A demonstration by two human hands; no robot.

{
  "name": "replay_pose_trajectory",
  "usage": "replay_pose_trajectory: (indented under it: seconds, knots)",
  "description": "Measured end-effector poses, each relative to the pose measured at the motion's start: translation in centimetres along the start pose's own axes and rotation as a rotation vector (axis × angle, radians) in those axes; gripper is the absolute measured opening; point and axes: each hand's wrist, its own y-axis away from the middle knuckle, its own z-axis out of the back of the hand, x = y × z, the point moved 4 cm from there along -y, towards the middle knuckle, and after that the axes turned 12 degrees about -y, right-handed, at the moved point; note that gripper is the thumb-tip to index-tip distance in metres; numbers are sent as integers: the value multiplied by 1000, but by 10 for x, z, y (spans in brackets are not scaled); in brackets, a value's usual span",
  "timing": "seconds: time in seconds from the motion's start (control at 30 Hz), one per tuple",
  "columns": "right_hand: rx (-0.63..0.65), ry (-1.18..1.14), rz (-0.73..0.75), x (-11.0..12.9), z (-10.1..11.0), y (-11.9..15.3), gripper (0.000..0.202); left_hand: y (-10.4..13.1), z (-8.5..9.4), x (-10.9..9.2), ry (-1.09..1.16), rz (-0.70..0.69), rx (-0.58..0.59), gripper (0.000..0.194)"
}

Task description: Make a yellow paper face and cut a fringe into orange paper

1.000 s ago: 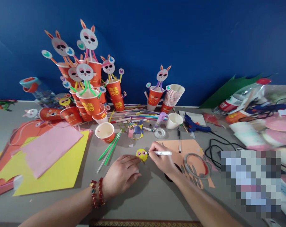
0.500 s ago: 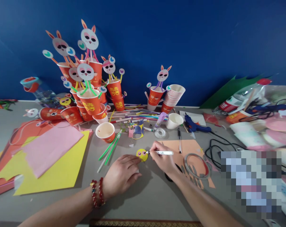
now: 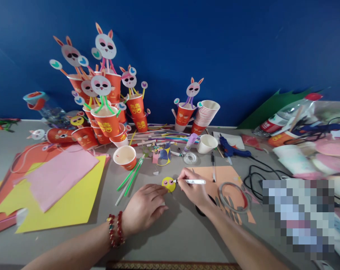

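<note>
Yellow disc (image 3: 169, 184), one, touches left hand (image 3: 144, 207); right hand (image 3: 194, 190) holds one marker (image 3: 195, 182).

tabletop (image 3: 181, 240) front edge: gap between forearms (image 3: 82, 243) | back edge: cups (image 3: 106, 122), straws (image 3: 163, 135) block | toward right edge: cable (image 3: 250, 178) loops

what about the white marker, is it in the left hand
No, the right hand holds the white marker, while the left hand lies at the edge of the yellow disc.
</note>
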Motion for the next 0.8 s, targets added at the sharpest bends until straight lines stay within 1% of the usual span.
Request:
replay_pose_trajectory:
  seconds: [0.3,0.5,0.67,0.8]
  knots:
    - [84,5,-22,3,-1,1,17,-1,0,0,-7,-2,-10,10]
    - [49,1,-21,2,0,1,18,0,1,-1,3,5,-12,12]
    - [81,-4,-17,4,-2,1,17,-1,2,-1,-1,-3,-15,12]
    - [9,-21,-7,3,2,0,18,-1,2,-1,-3,-8,-20,13]
